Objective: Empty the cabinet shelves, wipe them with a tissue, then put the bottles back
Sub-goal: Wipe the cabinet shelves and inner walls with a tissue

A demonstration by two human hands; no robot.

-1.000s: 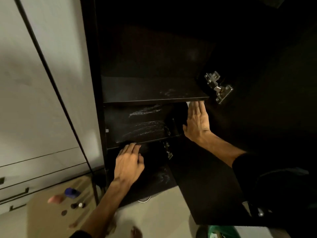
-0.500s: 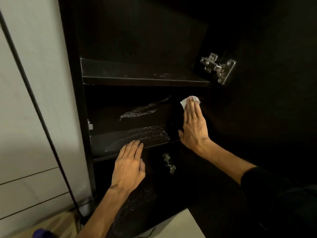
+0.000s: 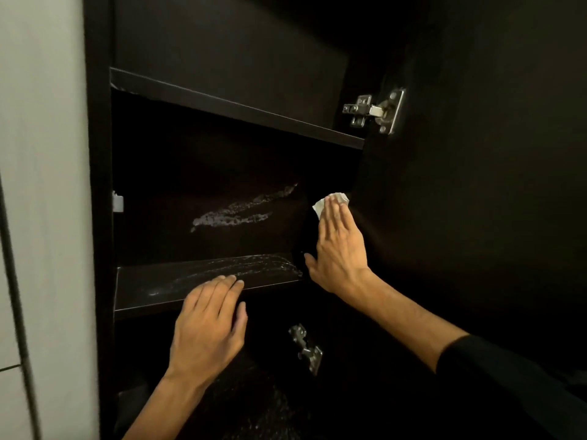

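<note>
A dark cabinet stands open with bare shelves. The middle shelf (image 3: 165, 289) carries pale wet streaks, and a similar smear (image 3: 241, 211) marks the back panel above it. My left hand (image 3: 208, 328) rests flat on the front edge of that shelf, fingers together, holding nothing. My right hand (image 3: 340, 246) presses a white tissue (image 3: 330, 200) flat against the cabinet's right inner side, with only the tissue's top showing past my fingertips. The upper shelf (image 3: 254, 114) is bare. No bottles are in view.
The open cabinet door (image 3: 492, 185) fills the right side. A metal hinge (image 3: 376, 111) sits at the upper right and another hinge (image 3: 306, 347) below the middle shelf. A pale wall (image 3: 41, 185) runs along the left.
The view has risen and closed in on the cabinet; the floor and items at lower left have left the frame. My right hand with the tissue moved slightly up the right side. My left hand stays on the shelf edge.
</note>
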